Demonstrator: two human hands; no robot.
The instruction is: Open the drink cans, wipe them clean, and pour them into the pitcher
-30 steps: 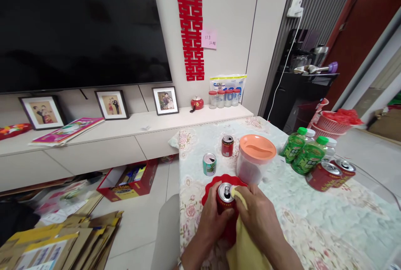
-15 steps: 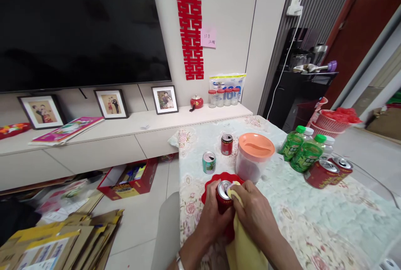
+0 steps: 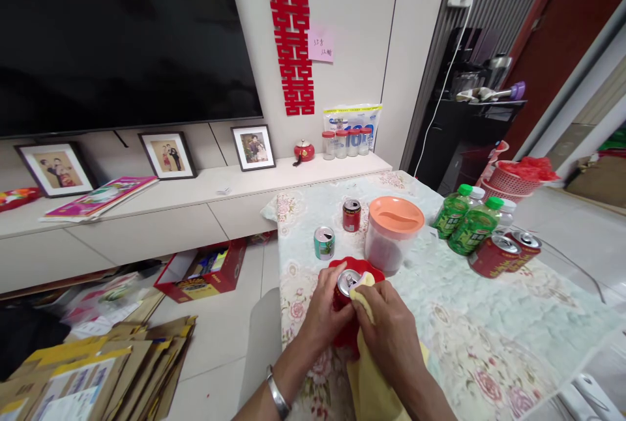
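My left hand point(image 3: 323, 307) is wrapped round the side of a red drink can point(image 3: 346, 282) with a silver top. In my right hand point(image 3: 388, 326) is a yellow cloth point(image 3: 374, 382), pinched so that a fold presses on the right side of the can's rim. The cloth hangs down below the hand. Under the can lies a red scalloped plate point(image 3: 374, 271), partly hidden by both hands. Just behind it stand a green can point(image 3: 324, 243), a smaller red can point(image 3: 351, 216) and a clear tub with an orange lid point(image 3: 396, 216).
Green-capped bottles point(image 3: 474, 225) and two large red cans point(image 3: 495, 255) stand at the right of the flowered tablecloth point(image 3: 489, 336). Behind the table runs a white cabinet point(image 3: 288, 180) with jars and framed photos. Flattened cardboard point(image 3: 122, 369) and a red box point(image 3: 205, 274) lie on the floor left.
The view has shifted slightly. My left hand still holds the can, and my right hand with the cloth stays at the rim, its fold moved a little.
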